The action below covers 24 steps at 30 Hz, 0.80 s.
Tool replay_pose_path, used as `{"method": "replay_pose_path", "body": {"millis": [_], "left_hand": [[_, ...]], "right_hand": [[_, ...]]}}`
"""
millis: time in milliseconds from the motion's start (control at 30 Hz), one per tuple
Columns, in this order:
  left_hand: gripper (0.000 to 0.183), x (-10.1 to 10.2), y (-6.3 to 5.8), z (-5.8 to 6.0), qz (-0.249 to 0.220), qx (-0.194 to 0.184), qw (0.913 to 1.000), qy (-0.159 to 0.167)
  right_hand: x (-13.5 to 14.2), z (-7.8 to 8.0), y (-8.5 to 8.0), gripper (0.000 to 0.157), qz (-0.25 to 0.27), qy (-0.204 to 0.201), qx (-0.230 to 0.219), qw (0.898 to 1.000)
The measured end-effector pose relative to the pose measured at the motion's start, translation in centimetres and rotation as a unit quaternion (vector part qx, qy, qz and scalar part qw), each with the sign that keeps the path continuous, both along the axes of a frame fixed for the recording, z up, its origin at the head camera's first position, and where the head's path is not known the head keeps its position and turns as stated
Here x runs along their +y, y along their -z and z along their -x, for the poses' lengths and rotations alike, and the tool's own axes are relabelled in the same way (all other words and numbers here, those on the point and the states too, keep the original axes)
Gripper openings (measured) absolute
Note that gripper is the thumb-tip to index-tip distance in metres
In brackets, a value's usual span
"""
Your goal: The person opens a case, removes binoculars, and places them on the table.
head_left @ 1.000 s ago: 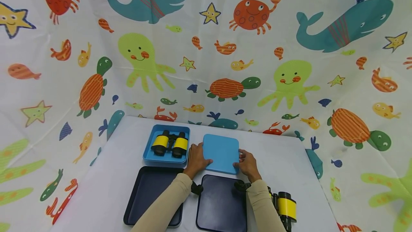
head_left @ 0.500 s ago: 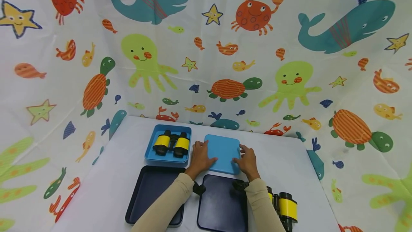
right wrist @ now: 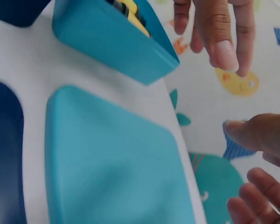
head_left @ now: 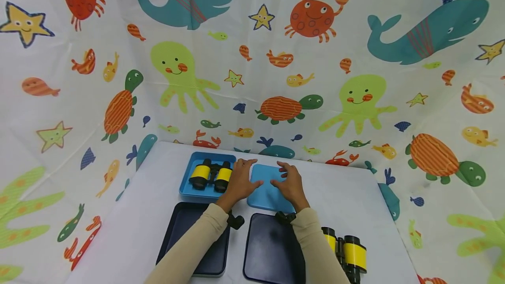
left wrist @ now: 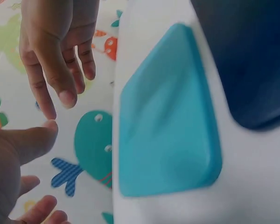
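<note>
A flat light blue lid (head_left: 268, 194) with rounded corners lies on the white table. Both my hands are raised over it, fingers apart and loosely bent, with nothing held in either. My left hand (head_left: 240, 181) is over the lid's left edge, close beside the light blue box (head_left: 197, 195). Over the lid's right part is my right hand (head_left: 291, 185), its fingers turned towards the left hand. In the left wrist view a gap separates my hands from the lid (left wrist: 168, 126). Yellow and black binoculars (head_left: 201, 175) rest in the box, partly covered by my left hand.
A dark navy tray (head_left: 193, 231) stands at the front left. Next to it lies a dark navy lid (head_left: 272, 249), partly under my right forearm. A second pair of binoculars (head_left: 355, 253) is at the front right. Behind the table hangs a sea-animal curtain (head_left: 244, 86).
Both hands have come off the lid's sides, risen and moved closer together above it. The lid is no longer touched and stays on the table.
</note>
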<state>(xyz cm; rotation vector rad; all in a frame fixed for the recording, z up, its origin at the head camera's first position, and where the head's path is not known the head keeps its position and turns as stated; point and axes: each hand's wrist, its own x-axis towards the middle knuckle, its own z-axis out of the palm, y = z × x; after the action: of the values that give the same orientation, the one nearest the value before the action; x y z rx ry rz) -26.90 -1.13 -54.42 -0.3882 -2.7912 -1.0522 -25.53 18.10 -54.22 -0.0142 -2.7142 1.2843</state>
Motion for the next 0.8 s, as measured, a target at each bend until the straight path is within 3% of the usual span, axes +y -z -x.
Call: {"method": "replay_pose_path", "body": {"millis": [400, 567, 800], "left_hand": [[0.065, -6.4, -1.2, 1.7, 0.015, 0.027, 0.9995, -0.011], [0.066, -8.9, -1.3, 2.1, 0.032, 0.021, 0.9991, -0.017], [0.063, -11.9, -1.2, 2.4, 0.014, 0.025, 0.9995, -0.012]], "right_hand": [[-5.1, 1.7, -1.2, 0.067, 0.0, -0.059, -0.018, 0.998], [-6.9, 2.3, -1.2, 0.068, -0.006, -0.087, -0.025, 0.996], [-9.1, 2.6, -1.2, 0.07, -0.019, -0.115, -0.043, 0.992]]}}
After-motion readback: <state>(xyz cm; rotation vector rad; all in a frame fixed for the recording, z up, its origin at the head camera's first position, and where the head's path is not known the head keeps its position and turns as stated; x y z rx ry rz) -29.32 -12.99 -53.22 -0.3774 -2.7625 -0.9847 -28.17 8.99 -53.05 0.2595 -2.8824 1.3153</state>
